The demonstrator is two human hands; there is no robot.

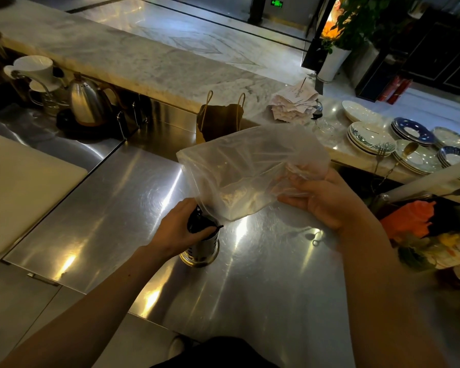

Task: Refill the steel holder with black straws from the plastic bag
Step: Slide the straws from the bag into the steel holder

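A small steel holder (201,249) stands upright on the steel counter (263,274). Black straws (201,221) fill its top. My left hand (179,229) is wrapped around the bunch of straws at the holder's mouth. My right hand (327,197) holds up a clear plastic bag (247,168) by its bunched end. The bag hangs slack above and behind the holder, its lower corner close to the straws. No straws show through the bag.
A brown paper bag (221,120) stands behind the plastic bag. A kettle (87,102) and white dripper (36,69) sit at back left, a white cutting board (19,187) at left. Stacked plates (372,138) and a receipt spike (295,102) are at back right, orange cloth (409,216) at right.
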